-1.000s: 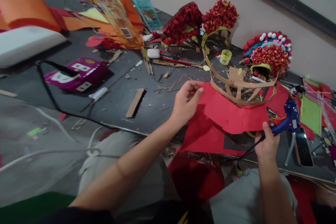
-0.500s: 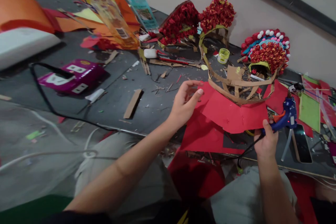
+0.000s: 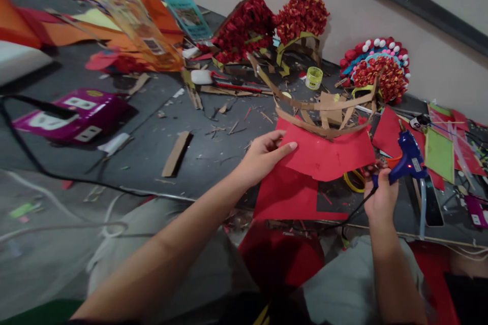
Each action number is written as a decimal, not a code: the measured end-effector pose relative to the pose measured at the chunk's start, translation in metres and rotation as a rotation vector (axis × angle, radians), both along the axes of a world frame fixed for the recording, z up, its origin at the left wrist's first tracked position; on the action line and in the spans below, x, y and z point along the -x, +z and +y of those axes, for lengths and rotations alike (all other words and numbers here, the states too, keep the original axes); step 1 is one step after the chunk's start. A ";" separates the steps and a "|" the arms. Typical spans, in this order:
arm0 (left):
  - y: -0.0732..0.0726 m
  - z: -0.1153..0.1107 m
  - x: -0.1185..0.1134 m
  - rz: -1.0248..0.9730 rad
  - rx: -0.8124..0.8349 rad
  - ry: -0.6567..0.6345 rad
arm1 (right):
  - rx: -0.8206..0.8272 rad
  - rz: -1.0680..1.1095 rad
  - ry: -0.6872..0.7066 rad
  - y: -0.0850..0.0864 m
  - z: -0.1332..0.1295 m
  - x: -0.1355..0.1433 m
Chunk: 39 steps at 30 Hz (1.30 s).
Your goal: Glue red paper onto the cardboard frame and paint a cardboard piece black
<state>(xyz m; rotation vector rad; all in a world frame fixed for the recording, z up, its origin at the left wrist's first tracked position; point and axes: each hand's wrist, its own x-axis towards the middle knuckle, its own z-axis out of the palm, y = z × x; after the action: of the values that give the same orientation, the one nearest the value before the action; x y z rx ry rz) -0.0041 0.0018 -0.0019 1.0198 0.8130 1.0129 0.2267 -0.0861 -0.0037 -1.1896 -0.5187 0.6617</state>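
A curved red paper piece (image 3: 328,157) is attached below a cardboard strip frame (image 3: 324,104). At the paper's left edge my left hand (image 3: 267,155) pinches it, thumb on top and fingers behind. My right hand (image 3: 383,193) is closed round the handle of a blue glue gun (image 3: 409,157), whose nozzle points up and whose small red light is lit. The paper's right corner is beside that hand's fingertips. Under the piece lies another red sheet (image 3: 285,195) at the table edge. Yellow-handled scissors (image 3: 354,181) are partly hidden near my right hand.
Red flowered headpieces (image 3: 301,15) and a beaded one (image 3: 381,71) stand by the wall. Bottles (image 3: 186,12), a purple power socket (image 3: 76,114), a yellow jar (image 3: 314,78), a box cutter (image 3: 240,84), a cardboard strip (image 3: 176,154) and a phone (image 3: 433,203) lie around. Black cable crosses the left side.
My left hand has closed on the red paper's left edge. The frame and paper have tilted a little, and the glue gun has turned slightly. The whole view has shifted.
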 end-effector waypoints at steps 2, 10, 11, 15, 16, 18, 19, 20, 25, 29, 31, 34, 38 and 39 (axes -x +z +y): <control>-0.001 0.002 0.001 -0.002 -0.008 0.043 | -0.029 0.034 0.029 0.002 0.000 -0.002; -0.007 0.001 -0.002 0.105 -0.128 -0.018 | -0.024 -0.022 -0.068 0.000 0.001 0.006; -0.008 0.000 -0.002 0.178 -0.172 -0.033 | -0.012 -0.031 -0.087 -0.001 0.001 0.006; -0.011 -0.003 -0.002 0.560 -0.354 -0.001 | 0.049 -0.024 -0.177 -0.005 0.001 0.006; -0.011 -0.003 -0.002 0.657 -0.377 0.012 | 0.065 -0.032 -0.178 -0.006 0.000 0.007; -0.009 -0.004 -0.002 0.836 -0.375 0.032 | 0.091 -0.070 -0.137 -0.011 -0.001 0.012; -0.008 -0.004 -0.002 0.913 -0.358 0.042 | 0.104 -0.092 -0.112 -0.014 -0.003 0.015; -0.007 -0.004 -0.003 0.974 -0.338 0.059 | 0.118 -0.110 -0.089 -0.017 -0.004 0.018; -0.005 -0.002 -0.003 1.034 -0.305 0.144 | 0.168 -0.153 -0.047 -0.031 -0.009 0.023; -0.009 0.002 -0.001 0.860 -0.299 0.130 | 0.173 -0.167 -0.043 -0.032 -0.011 0.021; -0.011 0.003 0.000 0.762 -0.298 0.122 | 0.170 -0.170 -0.044 -0.029 -0.010 0.020; -0.012 0.004 0.002 0.676 -0.325 0.120 | 0.157 -0.168 -0.070 -0.023 -0.009 0.021; -0.008 0.002 0.003 0.668 -0.356 0.153 | 0.126 -0.147 -0.096 -0.018 -0.007 0.022; -0.007 0.001 0.003 0.668 -0.350 0.160 | 0.123 -0.145 -0.097 -0.018 -0.007 0.022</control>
<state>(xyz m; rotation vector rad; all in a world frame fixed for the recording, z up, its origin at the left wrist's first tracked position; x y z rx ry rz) -0.0067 0.0031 -0.0093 1.6590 1.3025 0.9740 0.2048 -0.0932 -0.0216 -1.3771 -0.5440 0.5325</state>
